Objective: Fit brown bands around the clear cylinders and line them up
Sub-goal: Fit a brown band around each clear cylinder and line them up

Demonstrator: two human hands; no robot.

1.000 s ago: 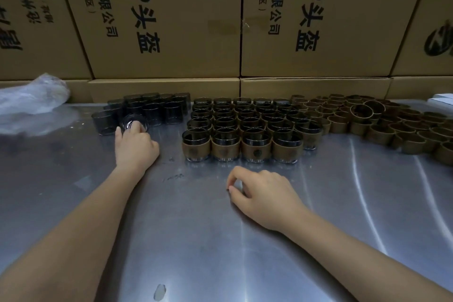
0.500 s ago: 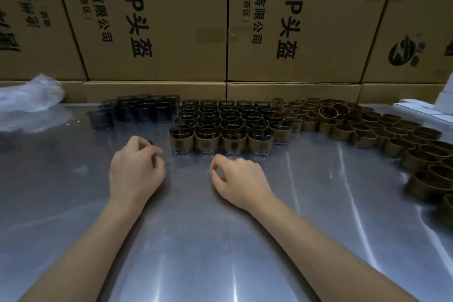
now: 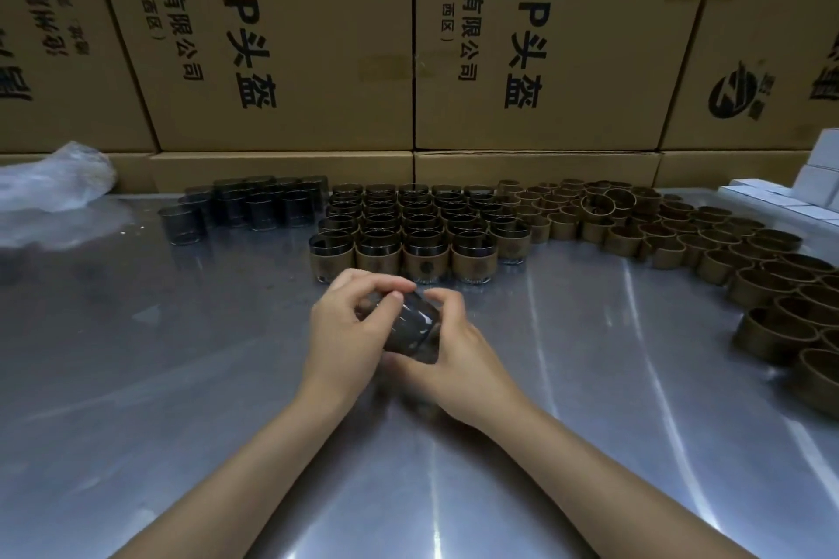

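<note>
Both hands meet at mid-bench over one clear cylinder (image 3: 411, 327), held tilted just above the steel bench (image 3: 181, 377). Left hand (image 3: 347, 327): fingers curled over the far upper side of the cylinder, thumb lying across its near wall; grip closed on it. Right hand (image 3: 456, 352): fingers curled around the right side and underside, thumb tip at the top edge; grip likewise closed on the same cylinder. No band shows on the visible part of this cylinder; the part under the palms is hidden.

Just beyond the hands, a block of banded cylinders (image 3: 408, 236) stands upright in tidy rows, touching one another, each with a brown band around its lower part and a dark round mark on the band of the front ones. The front row holds four, with a fifth (image 3: 510, 241) set slightly back at the right end.

Left of that block, a cluster of bare clear cylinders (image 3: 254, 207) stands upright, one (image 3: 184, 225) at its near left corner.

Right of the block, loose brown bands (image 3: 681, 236) lie massed, sweeping in an arc toward the bench's right edge; two (image 3: 606, 202) stand on edge.

Far left: a crumpled clear plastic bag (image 3: 50, 177). Far right: white boxes (image 3: 808, 191), stacked. Behind everything, printed cardboard cartons (image 3: 295, 36) form a wall.
</note>
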